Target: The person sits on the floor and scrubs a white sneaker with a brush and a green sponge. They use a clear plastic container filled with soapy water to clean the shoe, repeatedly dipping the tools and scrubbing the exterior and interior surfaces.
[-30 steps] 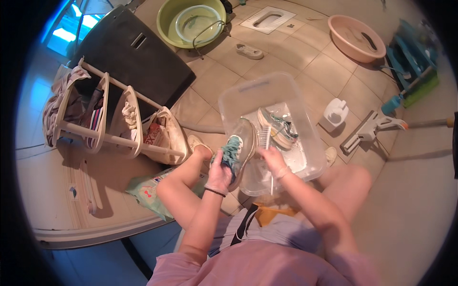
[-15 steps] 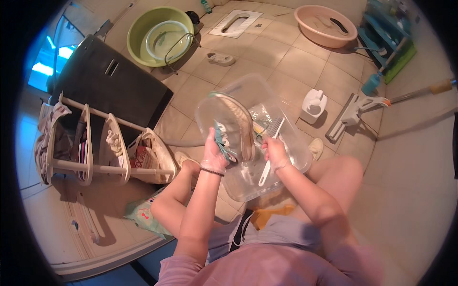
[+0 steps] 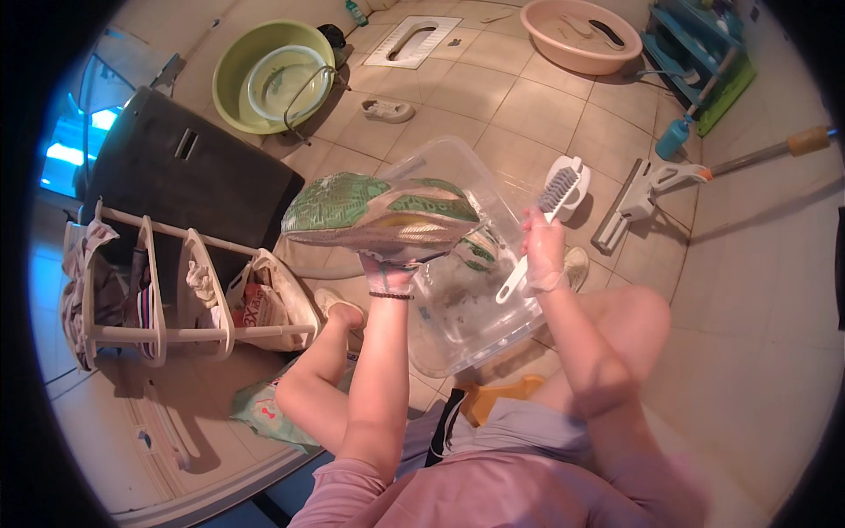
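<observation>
"Over the left part of the clear plastic tub [image 3: 475,341], how do we have the shoe [image 3: 378,209]?"

"Up on our left hand [image 3: 387,275], borne from below, its green-patterned sole facing up at us. Its long axis runs nearly level from left to right, one end out past the tub's left side, the other above the tub."

"And our left fingers?"

"Mostly hidden under the shoe; we can't tell how widely they spread."

"What about our right hand [image 3: 545,251]?"

"We have its fingers curled closed around the white handle of the brush [image 3: 558,191]. That handle slants from lower left to upper right, so the brush stands at an angle to the sole, not along it."

"Which way does the shoe lie from those right fingers?"

"Straight to their left, with a gap between; bristles and sole stand apart. Our left hand is the nearer, since it carries the shoe. Between our hands we see the second shoe [image 3: 480,253] down in the tub, partly covered by the raised one."
</observation>
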`<act>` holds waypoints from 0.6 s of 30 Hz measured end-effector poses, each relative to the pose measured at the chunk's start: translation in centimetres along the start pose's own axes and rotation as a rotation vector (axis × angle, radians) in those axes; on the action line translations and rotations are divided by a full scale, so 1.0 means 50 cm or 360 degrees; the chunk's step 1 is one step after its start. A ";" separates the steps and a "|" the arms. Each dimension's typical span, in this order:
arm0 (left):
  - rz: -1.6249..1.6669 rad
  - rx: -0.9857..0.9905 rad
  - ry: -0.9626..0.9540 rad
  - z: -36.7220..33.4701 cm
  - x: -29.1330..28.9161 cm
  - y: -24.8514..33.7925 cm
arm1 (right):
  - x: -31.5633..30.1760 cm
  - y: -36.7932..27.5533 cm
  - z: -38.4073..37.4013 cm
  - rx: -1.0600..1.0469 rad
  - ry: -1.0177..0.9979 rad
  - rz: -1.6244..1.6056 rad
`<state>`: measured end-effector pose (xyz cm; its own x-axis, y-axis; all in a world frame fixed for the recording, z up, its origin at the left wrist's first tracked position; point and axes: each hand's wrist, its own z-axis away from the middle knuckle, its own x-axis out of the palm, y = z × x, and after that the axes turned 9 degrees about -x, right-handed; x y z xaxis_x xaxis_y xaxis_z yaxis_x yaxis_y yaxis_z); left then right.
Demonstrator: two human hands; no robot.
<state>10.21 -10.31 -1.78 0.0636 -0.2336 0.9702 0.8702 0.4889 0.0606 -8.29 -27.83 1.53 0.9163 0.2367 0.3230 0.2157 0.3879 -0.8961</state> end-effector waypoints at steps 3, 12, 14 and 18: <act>-0.0705 0.0147 0.0395 -0.001 0.039 -0.048 | -0.061 0.072 -0.078 -0.0193 0.0083 0.0476; -0.0370 -0.0348 0.0323 0.057 -0.028 -0.009 | -0.138 0.168 -0.192 0.0402 0.0349 0.0248; -0.0633 -0.0071 0.0912 0.038 -0.006 -0.050 | -0.190 0.182 -0.246 0.0691 0.0188 0.0296; -0.0620 -0.0143 0.0935 0.026 -0.011 -0.053 | -0.222 0.206 -0.308 0.0746 -0.0211 0.0445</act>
<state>7.24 -10.35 -2.18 -0.0295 -0.8042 0.5936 0.9186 0.2123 0.3333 -11.04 -40.21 -15.96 0.8604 0.4855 0.1549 -0.2302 0.6414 -0.7318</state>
